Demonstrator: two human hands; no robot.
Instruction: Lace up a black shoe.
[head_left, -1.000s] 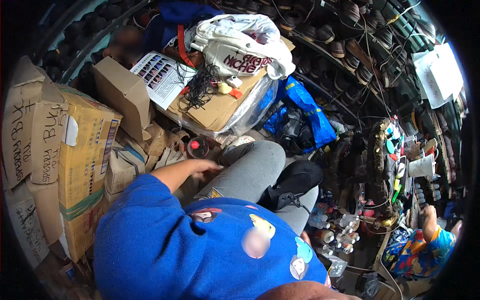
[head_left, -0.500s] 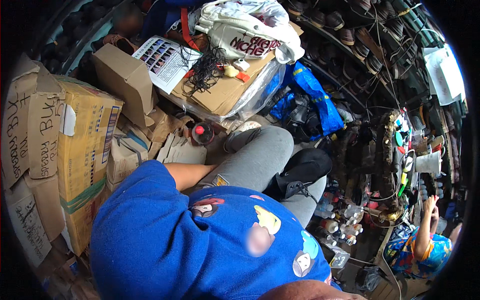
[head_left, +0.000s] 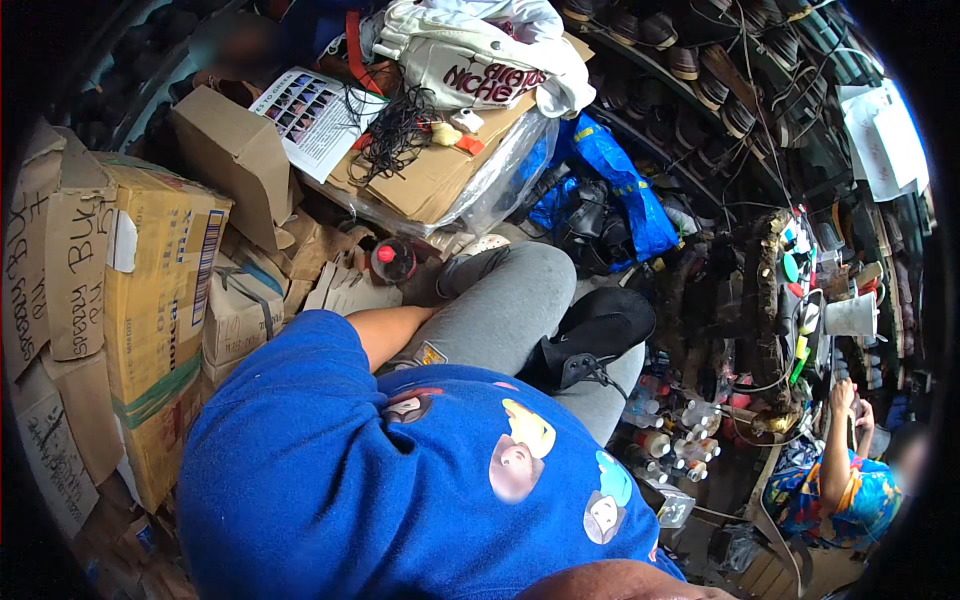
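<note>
Shoe (head_left: pixel 590 335) lying on lap, not yet handled. Left forearm (head_left: pixel 392 328) reaching past knee toward red-capped bottle (head_left: pixel 393 260); hand hidden, grip impossible to tell. Right hand unseen.

A black shoe (head_left: pixel 590 340) rests on the person's grey-trousered lap — upturned and tilted, its lace end dangling at the lower edge. Just beyond the knee, a small round red-capped container (head_left: pixel 393 260) sits among crumpled cardboard — near the left forearm.
</note>
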